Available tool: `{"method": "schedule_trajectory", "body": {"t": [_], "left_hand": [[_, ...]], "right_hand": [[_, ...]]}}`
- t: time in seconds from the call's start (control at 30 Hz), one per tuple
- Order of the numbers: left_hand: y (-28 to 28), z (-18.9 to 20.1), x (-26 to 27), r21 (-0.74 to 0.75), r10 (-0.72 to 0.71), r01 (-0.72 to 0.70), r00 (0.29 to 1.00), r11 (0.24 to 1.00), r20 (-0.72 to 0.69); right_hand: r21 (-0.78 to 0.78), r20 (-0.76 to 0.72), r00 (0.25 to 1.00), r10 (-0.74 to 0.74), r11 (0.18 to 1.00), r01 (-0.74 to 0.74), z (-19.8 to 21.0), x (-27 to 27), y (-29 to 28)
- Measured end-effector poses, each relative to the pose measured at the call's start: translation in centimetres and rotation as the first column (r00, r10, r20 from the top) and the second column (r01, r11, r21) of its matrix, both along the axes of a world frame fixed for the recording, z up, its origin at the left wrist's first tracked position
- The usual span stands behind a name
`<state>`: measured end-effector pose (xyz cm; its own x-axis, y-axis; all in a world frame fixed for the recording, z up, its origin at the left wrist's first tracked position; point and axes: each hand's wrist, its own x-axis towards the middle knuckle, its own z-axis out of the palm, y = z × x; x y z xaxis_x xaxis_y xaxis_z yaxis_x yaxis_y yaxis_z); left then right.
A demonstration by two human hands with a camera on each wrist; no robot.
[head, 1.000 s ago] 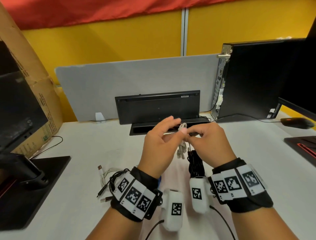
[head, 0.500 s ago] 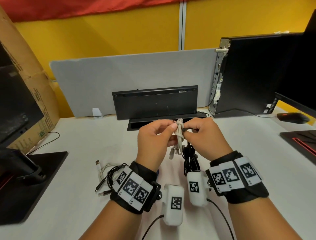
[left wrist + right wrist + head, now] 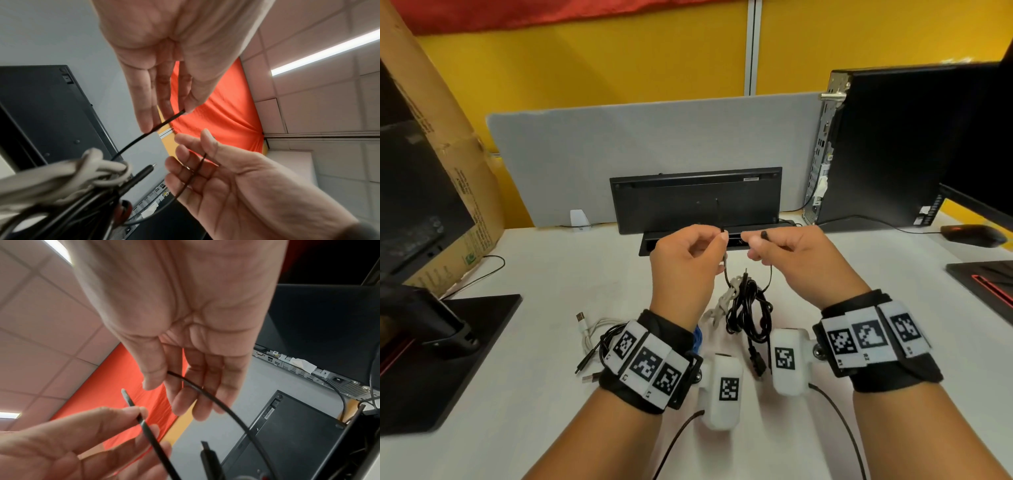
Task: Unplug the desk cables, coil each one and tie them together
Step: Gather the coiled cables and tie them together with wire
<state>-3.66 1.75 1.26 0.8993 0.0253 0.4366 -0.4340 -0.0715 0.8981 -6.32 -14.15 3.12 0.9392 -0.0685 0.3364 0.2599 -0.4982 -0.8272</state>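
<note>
At far left a black monitor stand [image 3: 431, 342] sits on the white desk [image 3: 544, 274] before a leaning cardboard box [image 3: 448, 154]. Nearer our left wrist lie a loose white USB cable [image 3: 589, 329] and a thin black cable [image 3: 599, 346]. Our left hand [image 3: 685, 270] is raised above the desk, thumb and forefinger pinching one end of a thin black tie [image 3: 726, 270]; the left wrist view shows that strand leaving the fingertips [image 3: 191, 104]. The tie loops down around the bundle hanging between our hands: a coiled beige cable [image 3: 722, 301] beside a coiled black cable [image 3: 750, 308], the two touching, with their lower ends on the desk. Behind stands a black keyboard [image 3: 695, 198] propped against the grey divider [image 3: 654, 144]. Our right hand [image 3: 798, 263] pinches the tie's other end between thumb and forefinger. At right stand a black computer tower [image 3: 887, 147] and a mouse [image 3: 972, 234].
</note>
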Motion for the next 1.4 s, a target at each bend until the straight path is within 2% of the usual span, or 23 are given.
{"method": "schedule_trajectory", "body": {"t": [0.17,0.33,0.4,0.43,0.47,0.5,0.57,0.63,0.67,0.7,0.77,0.83,0.93,1.0,1.07,1.13,1.23,1.3,1.4], "left_hand": [[-0.2,0.4,-0.3,-0.029,-0.123,0.122,0.992,0.992,-0.036],[0.2,0.7,0.0,-0.035,-0.235,0.233,0.966,0.972,-0.102],[0.7,0.9,0.9,0.077,-0.280,0.291,0.952,0.954,-0.126],[1.2,0.8,1.7,0.212,-0.270,0.291,0.955,0.933,-0.124],[1.7,0.8,2.5,0.389,-0.244,0.268,0.963,0.881,-0.111],[2.2,0.8,3.4,0.568,-0.217,0.235,0.971,0.789,-0.100],[3.3,0.5,5.0,0.845,-0.134,0.180,0.983,0.504,-0.129],[4.0,-0.1,6.1,0.958,-0.012,0.203,0.979,0.201,-0.204],[4.2,-0.5,6.4,0.968,0.035,0.238,0.970,0.074,-0.241],[4.4,-0.9,6.6,0.960,0.070,0.279,0.958,-0.023,-0.277],[4.4,-1.7,6.9,0.930,0.117,0.346,0.936,-0.122,-0.333],[4.4,-2.3,7.2,0.913,0.129,0.385,0.920,-0.138,-0.369],[4.3,-2.4,7.6,0.921,0.105,0.371,0.927,-0.115,-0.360],[4.3,-2.0,8.0,0.942,0.089,0.335,0.939,-0.021,-0.332],[4.4,-1.3,8.5,0.945,0.079,0.273,0.954,0.180,-0.290],[4.5,-0.5,8.9,0.884,0.066,0.187,0.969,0.430,-0.237],[4.2,0.6,8.4,0.608,0.032,0.071,0.987,0.791,-0.157],[3.8,1.4,7.5,0.372,-0.017,0.054,0.994,0.927,-0.104],[3.0,2.5,5.8,0.175,-0.100,0.099,0.995,0.980,-0.003]], "right_hand": [[-0.101,0.051,0.996,0.067,0.993,-0.062,-0.1,-0.1,0.9],[-0.081,0.140,0.990,0.019,0.997,-0.008,-0.8,0.2,1.4],[-0.074,0.156,0.988,-0.002,0.997,0.014,-1.0,0.4,1.3],[-0.077,0.157,0.988,-0.011,0.997,0.023,-1.2,0.4,1.2],[-0.078,0.154,0.988,-0.018,0.997,0.030,-1.3,0.4,1.1],[-0.074,0.144,0.989,-0.024,0.997,0.035,-1.4,0.3,1.0],[-0.068,0.116,0.992,-0.039,0.997,0.047,-1.5,0.2,0.8],[-0.093,0.107,0.993,-0.046,0.994,0.056,-1.5,0.2,0.7],[-0.099,0.104,0.993,-0.049,0.993,0.059,-1.4,0.2,0.7],[-0.100,0.100,0.994,-0.051,0.993,0.061,-1.4,0.2,0.8],[-0.105,0.100,0.994,-0.047,0.993,0.057,-1.3,0.2,1.0],[-0.116,0.098,0.994,-0.040,0.992,0.052,-1.4,0.2,1.1],[-0.118,0.085,0.996,-0.031,0.992,0.041,-1.4,0.2,1.1],[-0.124,0.087,0.996,-0.029,0.991,0.040,-1.4,0.2,1.1],[-0.125,0.088,0.996,-0.028,0.991,0.039,-1.4,0.2,1.0],[-0.132,0.082,0.996,-0.026,0.991,0.037,-1.3,0.2,0.9],[-0.132,0.072,0.997,-0.028,0.991,0.038,-1.4,0.4,0.9],[-0.114,0.059,0.998,-0.024,0.993,0.031,-1.4,0.5,1.0],[-0.127,0.020,1.000,-0.020,0.992,0.022,-1.6,0.6,1.1]]}}
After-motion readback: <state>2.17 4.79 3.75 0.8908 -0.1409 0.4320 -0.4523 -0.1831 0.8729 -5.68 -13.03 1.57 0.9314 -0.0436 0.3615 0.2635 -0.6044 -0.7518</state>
